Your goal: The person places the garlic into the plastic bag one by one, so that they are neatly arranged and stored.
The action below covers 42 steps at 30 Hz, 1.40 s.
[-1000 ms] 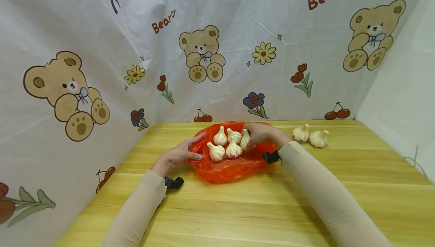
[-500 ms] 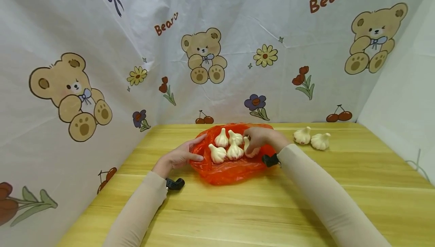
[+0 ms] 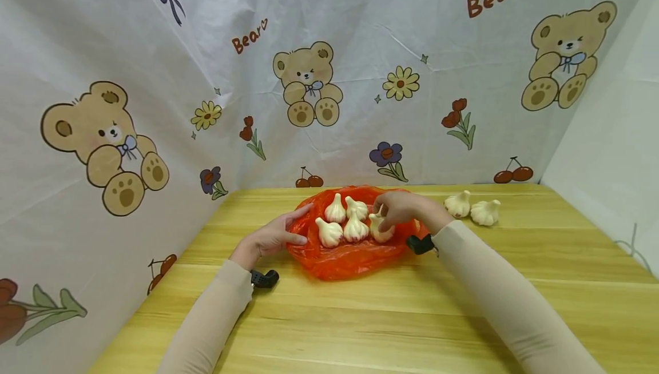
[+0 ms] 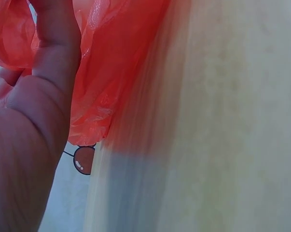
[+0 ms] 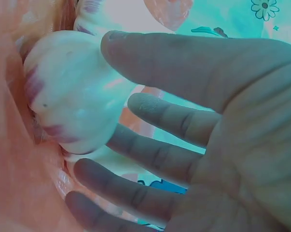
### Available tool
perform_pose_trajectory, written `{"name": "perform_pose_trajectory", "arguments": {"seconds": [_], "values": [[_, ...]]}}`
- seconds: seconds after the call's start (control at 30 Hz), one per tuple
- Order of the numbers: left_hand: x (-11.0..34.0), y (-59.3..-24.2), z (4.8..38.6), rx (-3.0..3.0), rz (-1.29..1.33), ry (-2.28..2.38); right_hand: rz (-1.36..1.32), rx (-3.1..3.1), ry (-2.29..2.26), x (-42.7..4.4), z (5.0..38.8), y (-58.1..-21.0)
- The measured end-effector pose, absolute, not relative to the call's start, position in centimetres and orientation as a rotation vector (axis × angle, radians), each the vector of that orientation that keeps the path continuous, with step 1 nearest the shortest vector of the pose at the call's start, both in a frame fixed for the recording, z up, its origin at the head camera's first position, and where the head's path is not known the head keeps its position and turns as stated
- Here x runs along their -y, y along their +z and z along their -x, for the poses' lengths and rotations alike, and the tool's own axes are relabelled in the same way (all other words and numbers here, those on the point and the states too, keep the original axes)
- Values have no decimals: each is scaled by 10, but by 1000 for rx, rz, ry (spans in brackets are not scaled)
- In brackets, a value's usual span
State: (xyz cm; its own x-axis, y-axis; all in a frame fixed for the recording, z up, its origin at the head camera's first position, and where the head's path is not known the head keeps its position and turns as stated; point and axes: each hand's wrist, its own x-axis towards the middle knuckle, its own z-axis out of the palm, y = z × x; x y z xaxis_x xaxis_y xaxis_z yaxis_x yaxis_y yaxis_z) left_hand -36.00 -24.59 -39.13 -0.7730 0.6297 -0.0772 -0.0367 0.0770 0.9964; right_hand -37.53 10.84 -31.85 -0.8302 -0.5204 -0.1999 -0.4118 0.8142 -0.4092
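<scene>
A red plastic bag [image 3: 340,265] lies spread open on the table with several garlic bulbs [image 3: 355,226] inside. At its left side my left hand [image 3: 270,235] holds the bag's edge between thumb and fingers; in the left wrist view the thumb [image 4: 56,53] lies along the red film. My right hand [image 3: 404,209] is over the bag's right side, around the rightmost garlic bulb [image 3: 380,232]. In the right wrist view that bulb sits by the thumb tip [image 5: 117,46], and the fingers are spread and only slightly bent.
Two more garlic bulbs, one [image 3: 457,204] beside the other [image 3: 485,213], lie on the wooden table [image 3: 360,322] right of the bag. A white cloth [image 3: 355,134] printed with bears hangs behind and to the left. A thin cable [image 3: 634,251] lies at the right edge.
My right hand has lowered a garlic bulb into the bag beside the others, then loosened its fingers and drawn slightly right. The left hand stays at the bag's edge.
</scene>
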Motion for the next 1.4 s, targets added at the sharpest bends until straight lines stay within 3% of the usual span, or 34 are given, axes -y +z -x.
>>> {"name": "perform_pose_trajectory", "arguments": {"seconds": [0.8, 1.4], "values": [[248, -390, 361, -1820, -590, 1755, 854, -2734, -621, -152, 335, -312], [251, -390, 360, -1807, -588, 1768, 726, -2745, -945, -221, 330, -301]]}}
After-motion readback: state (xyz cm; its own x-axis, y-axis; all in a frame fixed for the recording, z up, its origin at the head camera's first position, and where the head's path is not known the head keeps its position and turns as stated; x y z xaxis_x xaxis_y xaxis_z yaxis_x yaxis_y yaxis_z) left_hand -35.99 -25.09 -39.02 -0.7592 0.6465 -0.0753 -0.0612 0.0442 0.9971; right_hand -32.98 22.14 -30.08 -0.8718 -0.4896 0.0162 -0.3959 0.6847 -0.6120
